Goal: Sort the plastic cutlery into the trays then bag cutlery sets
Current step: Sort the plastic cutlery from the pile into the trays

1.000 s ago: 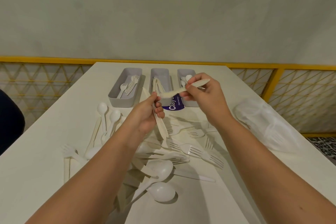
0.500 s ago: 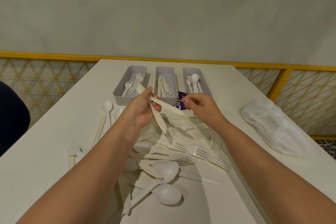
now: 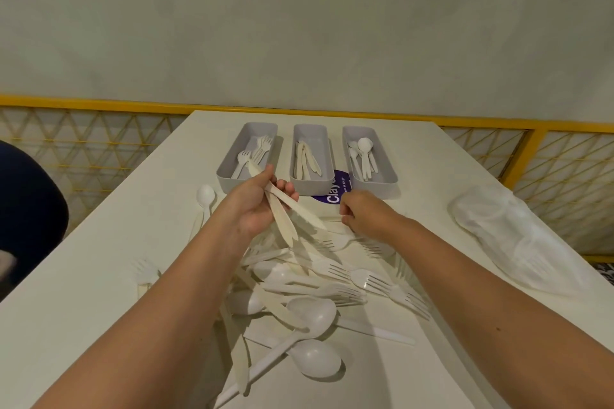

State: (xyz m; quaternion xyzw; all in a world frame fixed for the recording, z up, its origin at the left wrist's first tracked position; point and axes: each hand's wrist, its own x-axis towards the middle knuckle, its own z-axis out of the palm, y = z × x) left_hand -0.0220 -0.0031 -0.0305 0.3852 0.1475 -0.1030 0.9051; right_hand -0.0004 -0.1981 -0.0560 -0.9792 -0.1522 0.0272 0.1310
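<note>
Three grey trays stand in a row at the table's far side: the left tray (image 3: 224,173) holds forks, the middle tray (image 3: 312,189) cream knives, the right tray (image 3: 389,176) white spoons. A loose pile of forks, spoons and knives (image 3: 319,292) lies between my forearms. My left hand (image 3: 254,206) grips two cream knives (image 3: 282,217) above the pile, blades pointing down and right. My right hand (image 3: 363,212) is low at the pile's far edge, its curled fingers pinching a thin white handle (image 3: 330,218).
A heap of clear plastic bags (image 3: 518,242) lies at the right of the white table (image 3: 99,276). A purple label (image 3: 334,192) shows between the middle and right trays. A yellow lattice railing (image 3: 83,149) runs behind; a dark shape (image 3: 30,209) sits at left.
My right hand put its spoon in the right tray, then came back down to the pile. My left hand kept one knife and gained a second.
</note>
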